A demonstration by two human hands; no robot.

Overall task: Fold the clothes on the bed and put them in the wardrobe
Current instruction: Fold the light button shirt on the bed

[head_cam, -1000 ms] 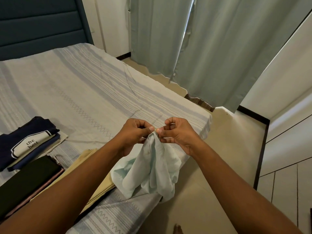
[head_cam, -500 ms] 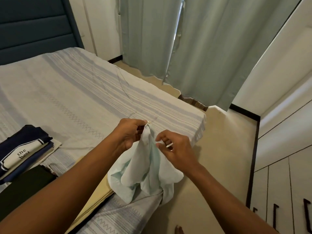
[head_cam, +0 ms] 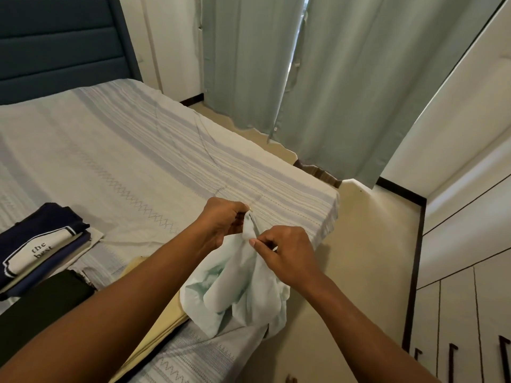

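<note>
Left hand point(head_cam: 224, 219) pinches the pale garment point(head_cam: 243, 288) up top, right hand point(head_cam: 287, 252) fingers nipping its edge lower, likely hunting a seam to fold along.

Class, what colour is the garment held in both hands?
Pale mint green garment, clearest in the head view.

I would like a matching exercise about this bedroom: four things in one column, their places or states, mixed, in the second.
Things: 1 mint garment; 2 navy shirt; 3 black garment; 4 curtains.
States: a hang beyond the bed; b pinched by left hand and right hand; c lies at the picture's lower left; d folded, printed words on it.
Pairs: 1-b; 2-d; 3-c; 4-a.
</note>
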